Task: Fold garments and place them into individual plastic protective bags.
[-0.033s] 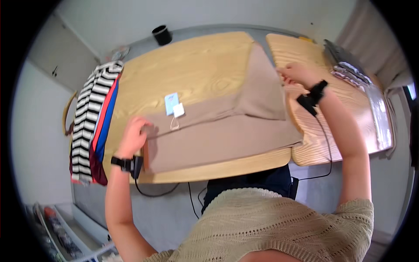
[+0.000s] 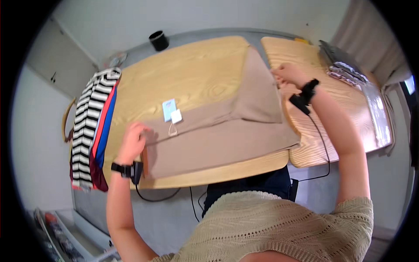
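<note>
A taupe garment (image 2: 209, 146) lies lengthwise across the wooden table (image 2: 183, 74), its upper part folded over in a long strip. At its right end a wide flap (image 2: 257, 98) points away toward the far edge. My right hand (image 2: 288, 75) is closed at the outer edge of this flap, fingertips pinched on the cloth. At the garment's left end, my left hand (image 2: 135, 137) has its fingers curled down on the folded corner. A blue tag (image 2: 169, 110) and a white tag (image 2: 176, 116) with a string loop rest on the strip.
Several striped and coloured garments (image 2: 90, 126) hang over the table's left end. A second wooden table (image 2: 312, 131) adjoins at right, bearing folded clothes (image 2: 345, 65) and clear plastic packaging (image 2: 376, 115). A black bin (image 2: 159, 40) stands beyond. Cables run from both wrist straps.
The whole view has shifted slightly, so the table sits a little lower and further left. Both hands keep about the same places on the garment.
</note>
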A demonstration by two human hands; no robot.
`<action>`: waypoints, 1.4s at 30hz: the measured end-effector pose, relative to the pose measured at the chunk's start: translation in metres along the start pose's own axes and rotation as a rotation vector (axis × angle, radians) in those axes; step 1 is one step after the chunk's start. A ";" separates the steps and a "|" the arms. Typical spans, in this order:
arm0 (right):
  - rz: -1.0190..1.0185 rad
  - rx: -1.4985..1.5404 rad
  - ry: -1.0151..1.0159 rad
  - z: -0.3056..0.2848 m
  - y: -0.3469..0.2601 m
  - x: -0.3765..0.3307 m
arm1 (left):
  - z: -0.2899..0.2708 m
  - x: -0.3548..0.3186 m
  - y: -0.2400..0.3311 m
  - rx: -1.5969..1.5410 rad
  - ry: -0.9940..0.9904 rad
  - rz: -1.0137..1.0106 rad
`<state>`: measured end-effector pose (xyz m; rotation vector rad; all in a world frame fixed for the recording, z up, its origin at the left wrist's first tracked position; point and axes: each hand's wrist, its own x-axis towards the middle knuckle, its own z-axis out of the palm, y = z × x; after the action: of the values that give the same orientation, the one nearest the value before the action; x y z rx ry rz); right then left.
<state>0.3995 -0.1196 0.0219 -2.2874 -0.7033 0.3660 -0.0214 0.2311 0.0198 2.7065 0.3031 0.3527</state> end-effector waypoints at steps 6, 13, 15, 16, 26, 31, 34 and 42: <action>0.169 -0.473 -0.089 0.032 -0.017 0.041 | -0.009 0.000 0.033 -0.008 0.040 0.063; 0.000 -0.599 -0.108 0.042 0.009 0.069 | -0.023 -0.005 0.063 -0.057 0.034 0.084; 0.018 -0.407 0.014 0.045 0.008 0.061 | -0.023 -0.004 0.070 -0.073 0.036 0.082; 0.021 -0.410 0.010 0.042 -0.001 0.054 | -0.022 -0.001 0.075 -0.078 0.062 0.124; -0.937 0.060 -0.554 0.042 -0.102 -0.146 | 0.003 -0.005 0.160 -0.069 0.133 0.250; -0.581 -0.097 -0.733 0.013 -0.079 -0.155 | 0.053 -0.019 0.168 -0.023 -0.114 0.169; -0.447 -0.172 -0.354 -0.004 -0.035 -0.116 | 0.069 -0.025 0.155 0.029 -0.221 0.139; -0.201 -0.101 -0.170 0.005 0.015 -0.081 | 0.075 -0.048 0.147 0.067 -0.211 0.051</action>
<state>0.3370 -0.1729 0.0131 -2.2715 -1.0507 0.4418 -0.0215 0.0602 0.0034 2.7904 0.1891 0.0706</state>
